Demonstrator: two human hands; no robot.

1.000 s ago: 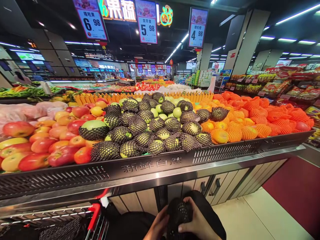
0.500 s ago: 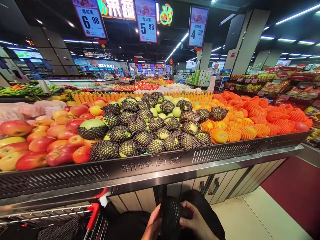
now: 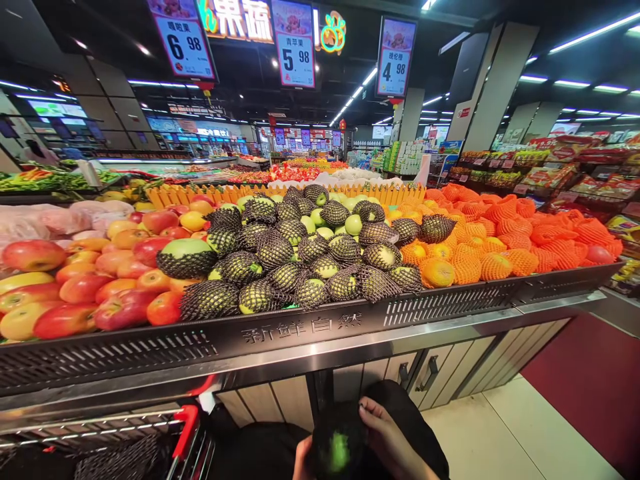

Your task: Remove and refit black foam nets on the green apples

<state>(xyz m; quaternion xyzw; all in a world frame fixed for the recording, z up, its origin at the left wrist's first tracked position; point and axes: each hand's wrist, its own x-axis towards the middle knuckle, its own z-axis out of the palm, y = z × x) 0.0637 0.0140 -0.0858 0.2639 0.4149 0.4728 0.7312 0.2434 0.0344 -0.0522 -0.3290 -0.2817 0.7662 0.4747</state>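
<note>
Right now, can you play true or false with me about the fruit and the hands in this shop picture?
1. Both hands are on a green apple in a black foam net. True: the right hand is on its right side and the left hand is at its left.
2. The netted fruit in the middle of the dark metal display stand is purple. False: it is green.
3. The fruit in orange foam nets lies to the right of the green pile. True.
4. The hanging price sign over the middle reads 9.98. False: it reads 5.98.
5. A red-handled shopping cart is at the lower left. True.
</note>
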